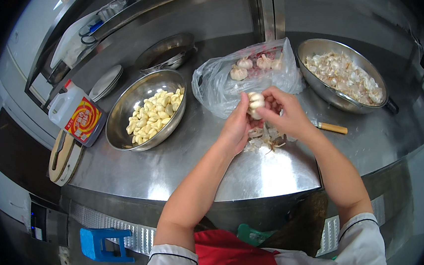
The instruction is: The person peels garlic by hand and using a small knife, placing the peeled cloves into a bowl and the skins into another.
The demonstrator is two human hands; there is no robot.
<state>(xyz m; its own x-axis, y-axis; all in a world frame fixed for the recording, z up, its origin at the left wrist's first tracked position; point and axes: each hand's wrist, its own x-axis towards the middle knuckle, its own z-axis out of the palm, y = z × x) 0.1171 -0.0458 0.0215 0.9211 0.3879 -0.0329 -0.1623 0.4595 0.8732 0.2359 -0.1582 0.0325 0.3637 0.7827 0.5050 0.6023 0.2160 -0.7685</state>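
Between both hands is a garlic bulb, its outer skin partly off so that the cloves show. My left hand grips it from the left, thumb against its side. My right hand has thumb and fingers on its right side. Loose garlic skins lie on the steel table under the hands. Behind them, a clear plastic bag holds several whole garlic bulbs. To the right of my right hand is a knife with a wooden handle, its blade mostly hidden.
A steel bowl of peeled garlic cloves stands left. At right, a steel pan with a black handle holds garlic skins. Further left are a plastic jug, plates and a cutting board. A dark pan sits behind.
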